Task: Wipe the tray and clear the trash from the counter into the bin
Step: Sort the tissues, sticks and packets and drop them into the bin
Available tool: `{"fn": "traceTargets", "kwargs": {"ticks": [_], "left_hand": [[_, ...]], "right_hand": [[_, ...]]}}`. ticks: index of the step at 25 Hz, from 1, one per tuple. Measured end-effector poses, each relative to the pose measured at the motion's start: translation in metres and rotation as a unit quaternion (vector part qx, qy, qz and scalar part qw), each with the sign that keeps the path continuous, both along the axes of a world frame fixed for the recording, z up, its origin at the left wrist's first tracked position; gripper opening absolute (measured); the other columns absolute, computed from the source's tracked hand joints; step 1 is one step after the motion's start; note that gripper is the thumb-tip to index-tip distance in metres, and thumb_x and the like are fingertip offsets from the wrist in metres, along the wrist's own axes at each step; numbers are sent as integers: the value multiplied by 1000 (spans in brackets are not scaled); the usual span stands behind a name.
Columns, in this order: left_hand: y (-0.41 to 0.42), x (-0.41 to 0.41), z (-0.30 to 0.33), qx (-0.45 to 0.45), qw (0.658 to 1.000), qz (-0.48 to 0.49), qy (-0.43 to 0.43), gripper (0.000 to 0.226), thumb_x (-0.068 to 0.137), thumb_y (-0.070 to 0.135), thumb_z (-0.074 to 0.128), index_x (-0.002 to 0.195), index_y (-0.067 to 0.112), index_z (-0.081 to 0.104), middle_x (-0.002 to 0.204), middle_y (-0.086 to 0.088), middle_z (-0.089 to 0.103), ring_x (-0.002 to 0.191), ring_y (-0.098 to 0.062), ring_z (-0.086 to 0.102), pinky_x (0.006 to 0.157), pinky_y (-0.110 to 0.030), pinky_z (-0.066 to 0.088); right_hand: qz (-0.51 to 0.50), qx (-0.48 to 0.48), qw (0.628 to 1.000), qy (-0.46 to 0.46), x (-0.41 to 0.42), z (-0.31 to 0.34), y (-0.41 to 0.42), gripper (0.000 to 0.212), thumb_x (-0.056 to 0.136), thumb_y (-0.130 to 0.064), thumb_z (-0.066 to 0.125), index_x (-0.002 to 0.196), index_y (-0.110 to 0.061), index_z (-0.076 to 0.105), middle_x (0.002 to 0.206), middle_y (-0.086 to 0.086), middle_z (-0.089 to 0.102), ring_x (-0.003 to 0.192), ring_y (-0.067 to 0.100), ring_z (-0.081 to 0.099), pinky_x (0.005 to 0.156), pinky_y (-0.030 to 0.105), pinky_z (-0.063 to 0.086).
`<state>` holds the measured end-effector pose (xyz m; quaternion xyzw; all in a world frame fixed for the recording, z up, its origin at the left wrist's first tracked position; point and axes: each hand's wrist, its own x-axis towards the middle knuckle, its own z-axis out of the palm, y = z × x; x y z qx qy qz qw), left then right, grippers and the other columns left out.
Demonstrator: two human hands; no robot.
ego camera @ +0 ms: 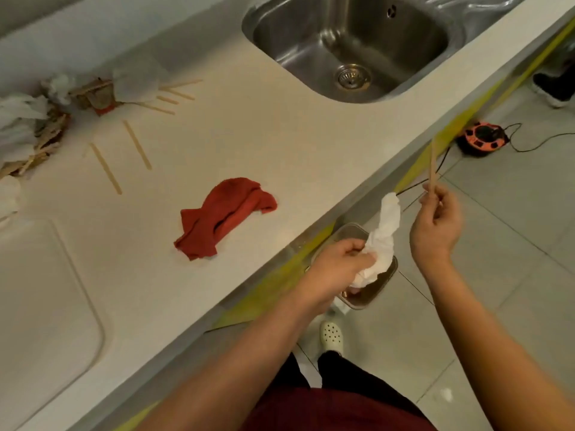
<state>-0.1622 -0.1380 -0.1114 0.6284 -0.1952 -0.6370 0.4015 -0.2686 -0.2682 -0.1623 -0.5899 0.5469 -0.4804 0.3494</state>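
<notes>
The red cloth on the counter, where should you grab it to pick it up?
Pinch the raised, bunched fold near the far right end of the red cloth, coming straight down from above. It lies crumpled and mostly flat on the counter, so that hump gives fingers something to close on.

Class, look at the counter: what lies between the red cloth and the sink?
Nothing: in the head view the white counter is bare between the red cloth and the sink. The wooden sticks lie off to the left.

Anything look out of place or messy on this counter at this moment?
Yes. Wooden sticks lie scattered across the counter, and a heap of crumpled wrappers sits at its left end. The red cloth lies bunched, unused. Nothing looks spilled or broken.
</notes>
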Motion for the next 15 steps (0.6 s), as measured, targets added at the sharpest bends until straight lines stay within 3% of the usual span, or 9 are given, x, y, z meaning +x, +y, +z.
{"fn": "traceTargets", "kwargs": {"ticks": [2,4,6,8,11,13,15], "left_hand": [[-3,-21,-32,80,997,9,11,10,94,17,52,90,23,60,73,3,57,48,-2,50,40,-13,36],[-2,-32,-67,169,984,42,24,14,96,16,47,105,20,57,78,0,54,54,-7,44,37,-13,32],[0,-37,-96,241,965,87,52,28,95,11,41,122,11,51,84,-6,51,57,-12,43,34,-11,33],[3,-37,-113,284,951,95,78,31,95,7,36,124,9,47,80,-8,49,53,-14,49,33,-12,36],[4,-38,-123,316,943,79,72,16,94,3,34,103,8,47,78,-9,47,57,-14,45,33,-13,38],[-1,-38,-127,322,941,84,63,16,95,5,38,108,6,47,80,-9,48,62,-14,43,34,-15,40],[-10,-38,-127,305,946,84,74,30,96,16,43,125,6,46,95,-11,55,71,-17,51,50,-22,51]], "right_hand": [[-35,99,993,47,-39,-44,8,23,96,-9,40,105,-2,59,82,1,52,58,-2,46,54,16,36],[-42,245,963,105,-69,-85,25,25,95,-7,40,107,-2,61,82,7,55,59,8,44,53,24,37],[-8,405,901,154,-91,-115,41,23,93,-6,44,103,-1,64,75,5,58,58,15,45,53,26,39],[37,518,838,167,-100,-127,53,18,91,-10,47,96,-5,63,70,4,60,56,16,46,49,24,38],[67,550,812,184,-96,-128,57,14,91,-11,48,86,-6,61,68,5,61,54,16,44,46,22,35],[78,524,822,210,-85,-123,51,17,89,-10,49,78,-7,62,71,8,61,56,17,46,47,24,39],[95,485,841,218,-73,-117,43,19,89,-14,49,86,-6,66,81,11,62,65,20,54,56,27,45]]}}
